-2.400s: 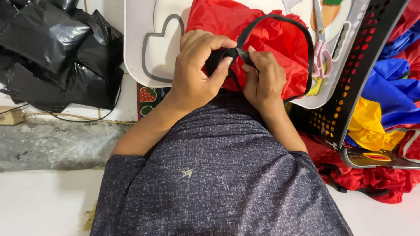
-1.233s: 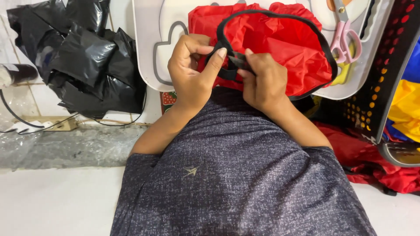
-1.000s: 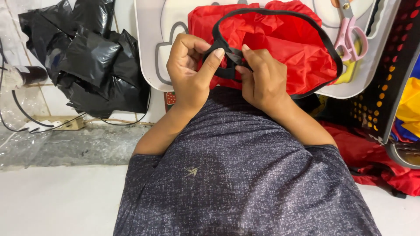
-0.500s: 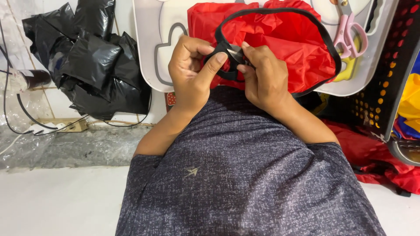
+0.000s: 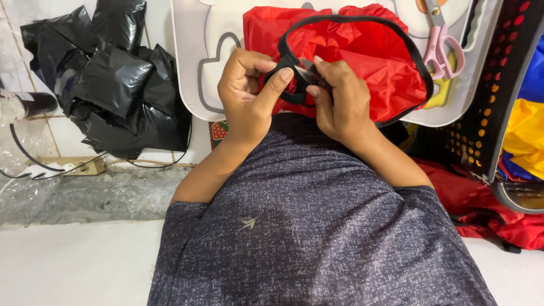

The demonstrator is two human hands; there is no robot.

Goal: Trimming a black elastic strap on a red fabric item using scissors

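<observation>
A red fabric bag point(image 5: 362, 56) with a black strap point(image 5: 416, 56) along its rim lies on a white tray point(image 5: 192, 68) in front of me. My left hand point(image 5: 246, 96) pinches a loop of the black strap at the bag's near left edge. My right hand point(image 5: 337, 99) grips the same strap just to the right, with a small metal piece between its fingertips. Both hands touch each other over the strap.
Pink-handled scissors point(image 5: 442, 42) lie on the tray at the right. A black perforated basket point(image 5: 504, 85) holding blue and yellow fabric point(image 5: 524, 130) stands at the far right, red fabric point(image 5: 487, 209) below it. Crumpled black plastic bags point(image 5: 119, 90) sit at the left.
The view shifted slightly. My hands stayed on the black strap, with my left thumb and fingers working the loop a little higher and to the right.
</observation>
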